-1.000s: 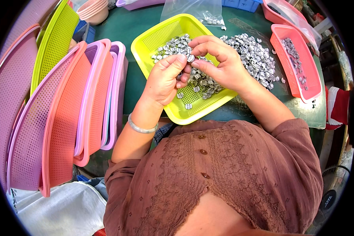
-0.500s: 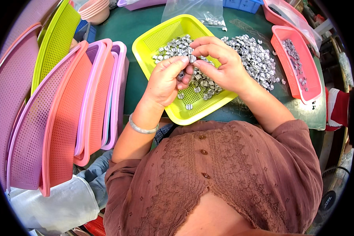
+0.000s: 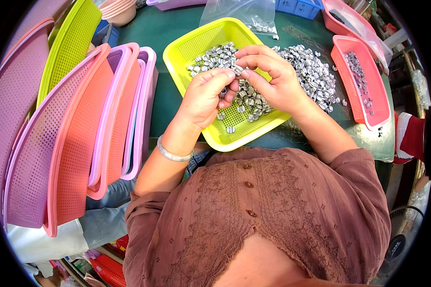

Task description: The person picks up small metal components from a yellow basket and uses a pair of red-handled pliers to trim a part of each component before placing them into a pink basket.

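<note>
My left hand, with a pale bangle on its wrist, pinches a small silvery metal piece between thumb and forefinger. Its other fingers curl inward, with something dark and shiny partly showing among them. From the other side, my right hand closes its thumb and fingertips on the same piece. Both hands are over a yellow-green perforated plastic basket, tilted on the table. Inside lie many similar grooved metal pieces, partly hidden by my hands.
A loose heap of metal pieces lies right of the basket. Beyond it stands a pink basket holding smaller dark pieces. A clear plastic bag rests at the back. Stacked purple and orange baskets crowd the left, beside a person's denim-clad leg.
The pinched piece has shifted slightly between my fingertips; both hands stay almost in place. At lower left, the pale cloth over the other person's legs has moved leftward. The view has shifted a little.
</note>
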A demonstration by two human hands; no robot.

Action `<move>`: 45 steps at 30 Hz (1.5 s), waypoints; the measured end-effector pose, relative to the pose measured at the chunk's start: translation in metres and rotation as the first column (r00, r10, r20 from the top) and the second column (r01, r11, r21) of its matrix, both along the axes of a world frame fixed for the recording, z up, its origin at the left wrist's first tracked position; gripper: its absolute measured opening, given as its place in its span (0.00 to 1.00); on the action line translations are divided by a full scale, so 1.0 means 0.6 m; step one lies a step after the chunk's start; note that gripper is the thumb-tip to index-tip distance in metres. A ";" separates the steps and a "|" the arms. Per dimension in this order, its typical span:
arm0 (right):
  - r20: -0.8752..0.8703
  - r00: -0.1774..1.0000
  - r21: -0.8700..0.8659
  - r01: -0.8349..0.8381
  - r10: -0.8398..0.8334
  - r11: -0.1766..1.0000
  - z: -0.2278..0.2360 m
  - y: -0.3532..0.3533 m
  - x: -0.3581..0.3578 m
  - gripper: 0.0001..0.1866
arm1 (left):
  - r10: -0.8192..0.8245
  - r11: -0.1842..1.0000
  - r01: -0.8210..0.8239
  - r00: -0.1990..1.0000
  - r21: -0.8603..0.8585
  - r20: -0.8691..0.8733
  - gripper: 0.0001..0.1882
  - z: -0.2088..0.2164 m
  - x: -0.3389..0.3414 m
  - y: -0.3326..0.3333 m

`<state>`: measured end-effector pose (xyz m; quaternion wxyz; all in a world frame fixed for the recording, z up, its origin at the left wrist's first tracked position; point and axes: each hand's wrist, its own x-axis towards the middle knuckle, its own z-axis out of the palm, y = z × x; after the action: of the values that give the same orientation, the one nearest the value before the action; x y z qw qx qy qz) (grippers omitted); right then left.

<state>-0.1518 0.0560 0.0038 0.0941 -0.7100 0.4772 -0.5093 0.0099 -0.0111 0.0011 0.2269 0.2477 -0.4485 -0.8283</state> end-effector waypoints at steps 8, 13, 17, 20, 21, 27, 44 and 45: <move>0.006 1.000 -0.001 -0.004 0.004 1.000 -0.001 -0.001 0.000 0.09 | 0.009 1.000 -0.008 1.000 -0.026 0.014 0.07 -0.003 -0.001 0.001; 0.007 1.000 0.005 -0.003 0.003 1.000 -0.002 0.000 0.001 0.08 | 0.040 0.998 -0.038 0.999 -0.045 0.037 0.05 -0.001 -0.002 0.005; 0.005 1.000 0.006 -0.002 0.002 1.000 -0.002 0.000 0.000 0.08 | 0.055 0.997 -0.052 0.997 -0.051 0.052 0.05 0.001 -0.003 0.006; 0.008 1.000 0.017 -0.003 0.003 1.000 -0.001 0.001 0.000 0.08 | 0.066 0.997 -0.062 0.995 -0.053 0.072 0.05 0.004 -0.003 0.007; 0.010 1.000 0.021 -0.004 0.003 1.000 0.000 0.001 0.001 0.08 | 0.070 0.996 -0.066 0.994 -0.054 0.081 0.05 0.005 -0.003 0.008; 0.019 1.000 0.013 -0.014 0.014 1.000 -0.002 -0.001 0.000 0.09 | 0.049 0.997 -0.042 0.994 -0.071 0.099 0.07 0.008 -0.002 0.007; 0.110 0.994 0.123 -0.041 0.028 0.992 -0.004 0.002 0.000 0.07 | 0.049 0.995 -0.042 0.996 -0.087 0.077 0.10 0.001 -0.005 0.005; 0.101 0.995 0.119 -0.038 0.026 0.992 -0.003 0.003 0.000 0.07 | 0.051 0.995 -0.044 0.996 -0.085 0.078 0.10 0.002 -0.005 0.006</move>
<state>-0.1518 0.0576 0.0020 0.1687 -0.6845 0.4905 -0.5124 0.0068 -0.0077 0.0021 0.2385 0.2817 -0.4853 -0.7926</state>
